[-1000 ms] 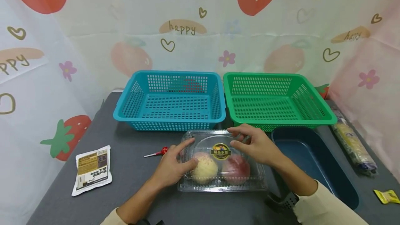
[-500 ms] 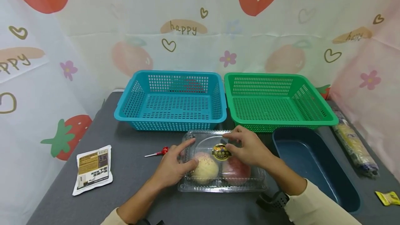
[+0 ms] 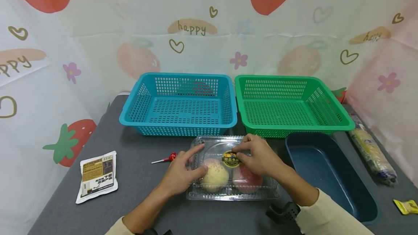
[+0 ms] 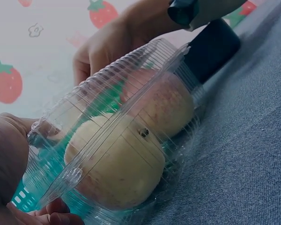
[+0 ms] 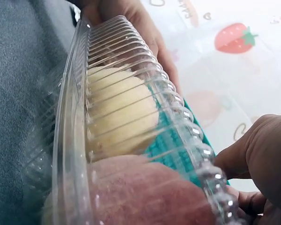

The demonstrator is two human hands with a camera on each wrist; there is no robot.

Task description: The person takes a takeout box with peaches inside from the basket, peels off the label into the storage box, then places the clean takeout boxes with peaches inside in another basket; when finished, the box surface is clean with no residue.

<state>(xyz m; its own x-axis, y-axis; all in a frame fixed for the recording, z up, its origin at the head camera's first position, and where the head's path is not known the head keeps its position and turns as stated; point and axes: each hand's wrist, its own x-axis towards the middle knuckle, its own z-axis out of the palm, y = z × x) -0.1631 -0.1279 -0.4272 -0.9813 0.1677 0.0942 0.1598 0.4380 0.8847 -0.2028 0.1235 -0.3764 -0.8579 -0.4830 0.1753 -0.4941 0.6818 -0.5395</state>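
A clear plastic fruit box (image 3: 209, 196) with a ridged rim lies on the grey table in front of me. Inside are two round fruits that look like peaches, a pale yellow one (image 3: 214, 177) and a redder one (image 3: 247, 180). My left hand (image 3: 179, 173) holds the box's left side, thumb and index finger on the lid. Bent fingertips (image 4: 61, 213) of that hand show beside its edge in the left wrist view. On the lid sits a round black-and-gold label (image 3: 230, 159). My right hand (image 3: 258, 155) touches the lid with loosely bent fingers, its tips right at the label.
Behind the box stand a blue basket (image 3: 177, 130) and a green basket (image 3: 294, 128). A dark blue tray (image 3: 330, 169) is close on the right, with a long wrapped pack (image 3: 372, 151) and yellow sweet (image 3: 405, 206) beyond. Leftward lie a red lollipop (image 3: 172, 156) and white pouch (image 3: 98, 177).
My right hand has moved left from the lid's far right part to the label. The left hand and the fruit box have stayed in place.
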